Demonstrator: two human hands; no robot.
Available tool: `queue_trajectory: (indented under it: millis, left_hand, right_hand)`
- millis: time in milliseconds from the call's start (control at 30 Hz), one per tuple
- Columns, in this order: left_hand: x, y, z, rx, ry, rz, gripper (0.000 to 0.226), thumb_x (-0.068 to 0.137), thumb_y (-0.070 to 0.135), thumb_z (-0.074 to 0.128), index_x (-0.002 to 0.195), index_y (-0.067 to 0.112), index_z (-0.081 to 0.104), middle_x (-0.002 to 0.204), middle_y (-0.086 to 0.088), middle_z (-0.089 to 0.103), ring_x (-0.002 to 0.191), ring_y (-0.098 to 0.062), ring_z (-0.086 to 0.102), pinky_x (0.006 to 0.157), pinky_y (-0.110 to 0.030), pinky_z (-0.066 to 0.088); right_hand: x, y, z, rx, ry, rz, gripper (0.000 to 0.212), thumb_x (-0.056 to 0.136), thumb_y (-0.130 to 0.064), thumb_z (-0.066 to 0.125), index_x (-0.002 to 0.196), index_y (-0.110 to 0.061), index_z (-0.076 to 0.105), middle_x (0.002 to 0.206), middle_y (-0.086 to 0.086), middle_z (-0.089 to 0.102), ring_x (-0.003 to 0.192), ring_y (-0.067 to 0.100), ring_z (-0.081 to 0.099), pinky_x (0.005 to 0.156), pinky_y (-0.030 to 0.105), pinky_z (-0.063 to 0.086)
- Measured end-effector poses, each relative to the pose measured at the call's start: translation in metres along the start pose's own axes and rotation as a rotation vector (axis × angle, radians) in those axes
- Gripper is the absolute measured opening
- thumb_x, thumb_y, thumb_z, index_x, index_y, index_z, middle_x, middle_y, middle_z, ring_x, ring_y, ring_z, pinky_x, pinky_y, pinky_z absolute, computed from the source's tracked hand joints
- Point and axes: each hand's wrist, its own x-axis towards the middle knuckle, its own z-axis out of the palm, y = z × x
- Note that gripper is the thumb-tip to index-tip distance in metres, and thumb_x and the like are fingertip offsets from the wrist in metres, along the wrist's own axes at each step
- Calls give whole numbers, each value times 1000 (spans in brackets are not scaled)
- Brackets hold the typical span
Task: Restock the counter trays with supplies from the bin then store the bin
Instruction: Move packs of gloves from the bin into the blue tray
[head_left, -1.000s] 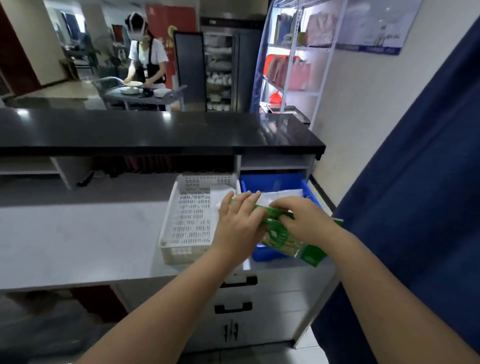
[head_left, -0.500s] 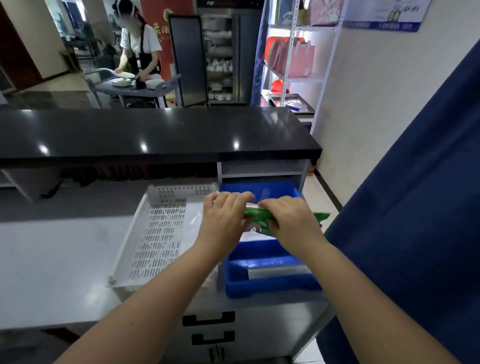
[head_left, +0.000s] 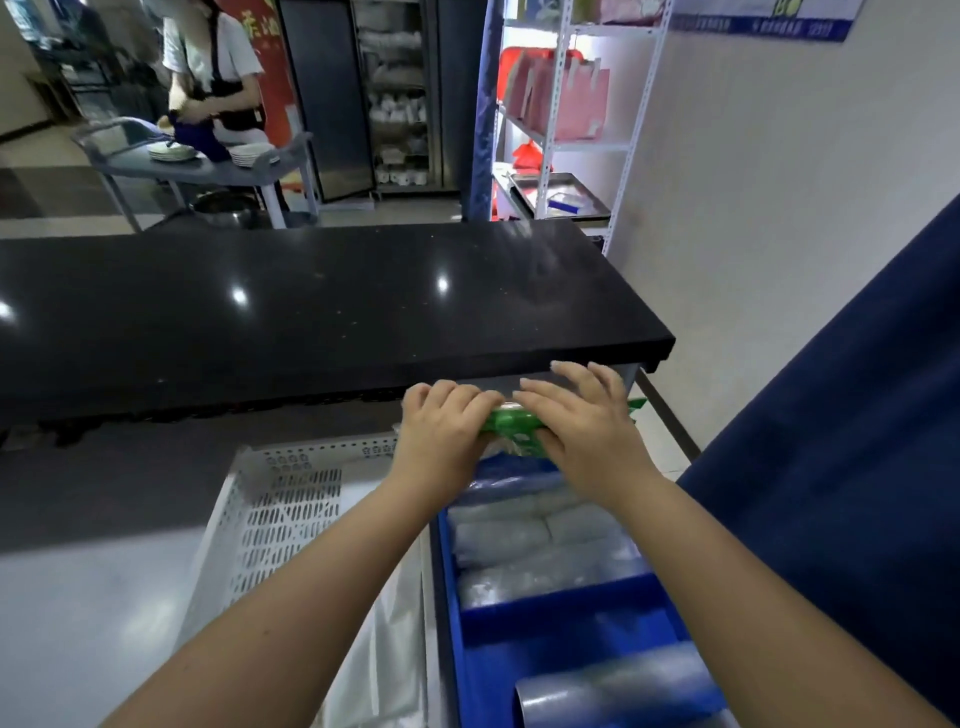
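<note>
Head camera view: two bare hands hold a green packet (head_left: 511, 423) in the air above the far end of a blue bin (head_left: 566, 605), just under the front edge of a black countertop (head_left: 311, 312). The left hand (head_left: 441, 436) has its fingers curled over the packet's left end. The right hand (head_left: 587, 431) clasps the other end, with its fingers stretched across the top and its thumb below. A green corner sticks out past the right hand's far side.

The bin sits at the right end of a grey worktop (head_left: 78, 597). Its far section is packed with clear plastic packs (head_left: 519, 530), and a roll of clear plastic (head_left: 613, 691) lies in the near one. A white slotted tray (head_left: 291, 514) stands just beside the bin on its left, with a white plastic bag (head_left: 384, 649) lying along the tray's right side. A dark blue curtain (head_left: 831, 467) hangs at the right.

Beyond the counter, a person in an apron (head_left: 213, 67) stands at a grey cart (head_left: 197, 166) stacked with plates, and a white shelving rack (head_left: 556, 104) stands against the wall.
</note>
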Motion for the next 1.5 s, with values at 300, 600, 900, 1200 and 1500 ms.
queue_trajectory:
  millis: [300,600,900,1200,1500]
  left_hand:
    - [10,-13,26,-10,-37,-139,40,65,21,84,103,21,71,93,3,69,85,-25,61,76,-37,31]
    - [34,-8,40,-23,-53,-226,46,64,30,84,107,23,71,95,4,69,89,-25,59,77,-38,34]
    - [38,-8,50,-36,-32,-245,43,67,23,82,109,21,71,96,2,69,89,-26,59,77,-39,38]
    - [41,-6,50,-59,-79,-275,44,66,24,73,110,20,71,98,1,69,92,-28,59,79,-41,38]
    - [36,-7,45,-83,-60,-308,47,63,17,77,110,21,71,96,1,69,91,-27,59,78,-38,35]
  right_hand:
    - [-51,41,65,325,-287,99,23,79,-5,71,101,-11,71,93,4,70,86,24,62,73,38,53]
    - [-7,67,142,454,-954,298,43,86,-38,64,128,-38,53,137,-8,53,121,20,50,99,33,43]
    - [-25,57,162,558,-1031,264,58,84,-23,68,136,-35,46,141,-3,50,123,23,50,102,33,42]
    - [-20,55,166,315,-1198,97,66,87,-24,58,141,-47,28,153,-1,25,135,34,27,107,47,33]
    - [-21,46,168,324,-1117,55,52,84,-13,58,130,-34,48,134,6,48,119,31,46,97,38,43]
